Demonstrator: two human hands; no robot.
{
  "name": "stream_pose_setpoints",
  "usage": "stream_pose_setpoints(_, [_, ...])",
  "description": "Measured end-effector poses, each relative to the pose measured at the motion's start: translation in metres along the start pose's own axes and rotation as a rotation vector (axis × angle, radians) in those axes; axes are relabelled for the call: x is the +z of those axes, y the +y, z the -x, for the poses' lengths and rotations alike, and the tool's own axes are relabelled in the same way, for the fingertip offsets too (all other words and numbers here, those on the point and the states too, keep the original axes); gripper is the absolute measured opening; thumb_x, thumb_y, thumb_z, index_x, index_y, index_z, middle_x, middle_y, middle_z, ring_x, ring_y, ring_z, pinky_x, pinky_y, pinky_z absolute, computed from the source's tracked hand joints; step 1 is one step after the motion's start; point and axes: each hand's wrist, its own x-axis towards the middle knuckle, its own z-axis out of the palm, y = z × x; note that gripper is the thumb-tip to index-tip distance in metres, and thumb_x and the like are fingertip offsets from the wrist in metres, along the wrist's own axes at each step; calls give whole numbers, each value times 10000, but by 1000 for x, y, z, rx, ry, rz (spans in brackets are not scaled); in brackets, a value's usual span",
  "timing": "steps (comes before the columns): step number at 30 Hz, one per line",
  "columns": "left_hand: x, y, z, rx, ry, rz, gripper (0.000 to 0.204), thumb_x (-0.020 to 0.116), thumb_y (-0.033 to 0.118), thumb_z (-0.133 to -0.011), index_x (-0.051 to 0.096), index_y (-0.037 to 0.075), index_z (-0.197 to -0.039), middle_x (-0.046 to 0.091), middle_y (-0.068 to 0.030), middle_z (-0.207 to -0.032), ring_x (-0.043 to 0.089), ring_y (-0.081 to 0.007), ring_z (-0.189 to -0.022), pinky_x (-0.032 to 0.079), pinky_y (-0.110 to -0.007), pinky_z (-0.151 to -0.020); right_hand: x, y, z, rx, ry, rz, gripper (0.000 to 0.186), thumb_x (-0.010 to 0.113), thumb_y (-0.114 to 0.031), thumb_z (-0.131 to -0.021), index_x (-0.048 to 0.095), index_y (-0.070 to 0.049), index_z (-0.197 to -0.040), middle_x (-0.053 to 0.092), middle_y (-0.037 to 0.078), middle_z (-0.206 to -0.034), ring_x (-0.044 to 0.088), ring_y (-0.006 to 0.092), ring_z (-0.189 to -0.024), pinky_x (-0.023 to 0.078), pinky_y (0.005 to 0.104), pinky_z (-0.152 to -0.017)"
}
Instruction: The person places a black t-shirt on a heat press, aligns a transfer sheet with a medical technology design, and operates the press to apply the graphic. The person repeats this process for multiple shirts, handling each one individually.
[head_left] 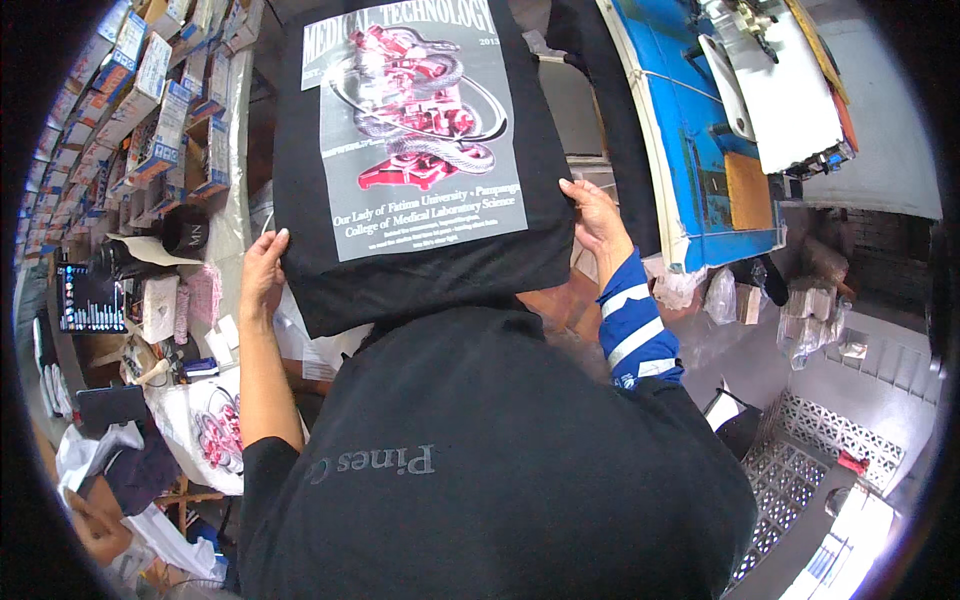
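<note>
A black T-shirt [440, 282] is spread out in front of me, its lower edge toward my body. On it is a large grey rectangular print [425, 215] with a red microscope, a coiled snake and pale lettering. My left hand [264, 268] pinches the shirt's near left corner between thumb and fingers. At the near right side, my right hand [598, 215] grips the shirt's edge in the same way, with a blue-and-white striped sleeve [635, 325] on that forearm. The fabric between the two hands hangs fairly flat, with slight folds along the bottom.
Stacked boxes [155, 100] fill shelving on the left, above a dark cap [187, 232] and a lit screen [92, 298]. A blue-topped machine or table [680, 150] stands close on the right. Plastic-wrapped items [810, 315] and a perforated crate [785, 500] lie farther right and below.
</note>
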Motion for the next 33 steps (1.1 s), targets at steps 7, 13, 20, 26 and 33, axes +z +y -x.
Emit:
stream_pose_setpoints(7, [-6,13,7,-58,124,4,341,770,115,-988,659,2,-1290,714,7,-1008,634,-56,-767,497,-225,-640,-13,-7,6,-52,-18,13,352,740,-131,-1008,668,-7,-1330,760,89,-1173,718,184,-1062,579,336,-920])
stream_pose_setpoints(13, [-11,5,16,38,68,-99,512,803,188,-971,646,-53,-1395,721,-30,-1041,614,-94,-780,501,-252,-709,-17,4,0,-105,72,87,401,735,-99,-1006,649,60,-1364,749,132,-1237,713,212,-1114,563,356,-998])
stream_pose_setpoints(20, [-9,11,18,39,81,-24,358,774,99,-973,710,-49,-1293,780,-81,-1116,723,-152,-927,566,-294,-827,-17,3,-1,-136,84,30,318,686,-99,-1046,662,68,-1316,754,131,-1212,726,210,-1082,575,335,-966])
stream_pose_setpoints(26, [45,11,26,831,369,-1095,295,745,73,-915,762,60,-1209,756,-138,-1179,691,-346,-1129,525,-429,-1026,32,7,25,-952,378,1236,279,744,-163,-944,748,-43,-1196,740,147,-1199,682,351,-1150,527,429,-1025])
stream_pose_setpoints(33, [112,-6,30,950,168,-1179,290,795,196,-909,798,127,-1190,698,-105,-1353,572,-350,-1364,356,-558,-1223,78,33,37,-1201,151,1310,289,734,-176,-933,726,-46,-1192,691,137,-1329,586,374,-1323,424,498,-1153])
